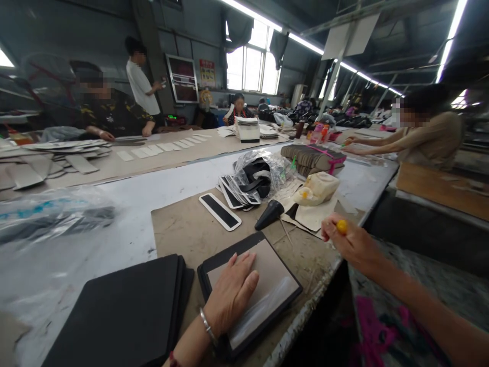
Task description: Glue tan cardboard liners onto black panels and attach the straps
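My left hand (231, 291) lies flat with fingers stretched out on a grey board (267, 285) set in a black piece, near the table's front edge. My right hand (349, 243) is closed round a small tool with a yellow knob (342, 226), held at the table's right edge, apart from the board. A black cone-shaped tool (269, 214) and a white-edged black strip (220, 211) lie on the brown work mat (183, 229) beyond the board.
A stack of black sheets (126, 316) sits left of the board. A clear bag of black-and-white pieces (257, 176), a cream lump (319, 187) and a bundled grey stack (311, 155) lie farther back. Other people work at left, far end and right.
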The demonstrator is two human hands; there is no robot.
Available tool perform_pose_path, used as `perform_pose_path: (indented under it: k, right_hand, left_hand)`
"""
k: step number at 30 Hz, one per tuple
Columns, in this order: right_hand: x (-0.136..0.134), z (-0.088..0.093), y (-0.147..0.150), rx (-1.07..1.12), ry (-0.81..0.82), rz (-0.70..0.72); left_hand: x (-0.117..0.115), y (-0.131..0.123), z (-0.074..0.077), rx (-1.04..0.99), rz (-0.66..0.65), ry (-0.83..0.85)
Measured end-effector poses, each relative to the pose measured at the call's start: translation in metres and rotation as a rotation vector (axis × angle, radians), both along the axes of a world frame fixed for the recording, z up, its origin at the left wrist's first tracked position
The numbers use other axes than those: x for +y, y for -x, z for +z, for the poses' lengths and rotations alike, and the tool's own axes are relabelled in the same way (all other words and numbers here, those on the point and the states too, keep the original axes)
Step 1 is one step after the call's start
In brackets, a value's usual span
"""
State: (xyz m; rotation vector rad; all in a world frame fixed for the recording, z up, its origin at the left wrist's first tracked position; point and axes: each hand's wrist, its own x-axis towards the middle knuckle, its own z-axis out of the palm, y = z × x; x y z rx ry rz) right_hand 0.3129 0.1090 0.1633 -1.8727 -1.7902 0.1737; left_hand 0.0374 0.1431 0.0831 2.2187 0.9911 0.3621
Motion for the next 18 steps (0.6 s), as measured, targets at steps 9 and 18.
perform_pose_path:
  k: [9,18]
  right_hand:
    - [0.074,-0.057,-0.042,-0.396,0.232,-0.096]
    - [0.151,-0.042,0.052,-0.620,0.236,0.121]
  left_hand:
    - [0.002,0.005,-0.011,0.047,-0.030,-0.199]
    - [0.011,0.009,-0.033,-0.062,-0.117,-0.439]
